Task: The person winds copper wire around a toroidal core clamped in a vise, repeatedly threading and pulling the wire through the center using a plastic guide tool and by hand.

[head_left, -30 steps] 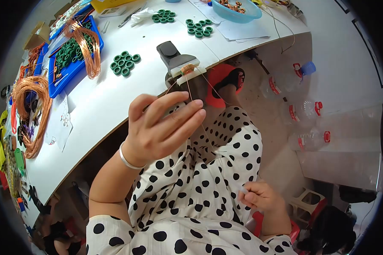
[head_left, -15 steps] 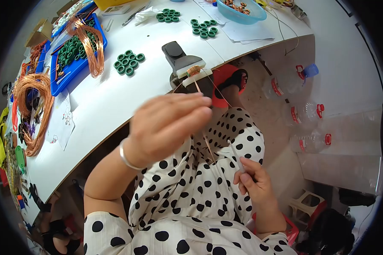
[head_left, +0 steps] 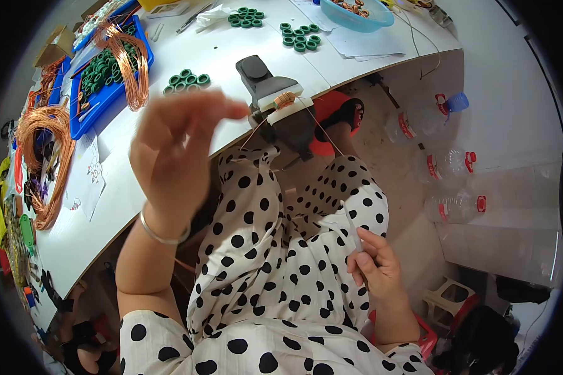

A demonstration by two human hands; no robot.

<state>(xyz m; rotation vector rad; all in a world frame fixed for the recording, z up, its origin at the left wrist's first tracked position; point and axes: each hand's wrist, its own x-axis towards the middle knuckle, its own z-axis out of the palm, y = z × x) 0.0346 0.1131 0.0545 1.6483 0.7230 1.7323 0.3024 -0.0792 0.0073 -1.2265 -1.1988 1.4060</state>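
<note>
My left hand (head_left: 175, 147) is raised over the table's front edge, left of the bench vise (head_left: 288, 125). Motion blurs its fingers, so I cannot make out whether they grip anything. Between the pale jaws of the vise sits a ring wound with copper wire (head_left: 284, 99). Thin wire ends trail from it, one down to the left and one to the right. Over my lap, my right hand (head_left: 378, 265) is closed around a slim, pale pointed stick (head_left: 350, 226), tip upward.
Green rings (head_left: 300, 39) stand in groups on the white table (head_left: 131, 134). At the left are a blue tray (head_left: 84, 128) of green rings and copper wire coils (head_left: 62, 119). A blue bowl (head_left: 356, 22) holds wound rings. Plastic bottles (head_left: 450, 165) are at the right.
My left hand has swung left and up, away from in front of the vise. The copper strand running from the wound ring toward my lap no longer shows there. My right hand is nearly still.
</note>
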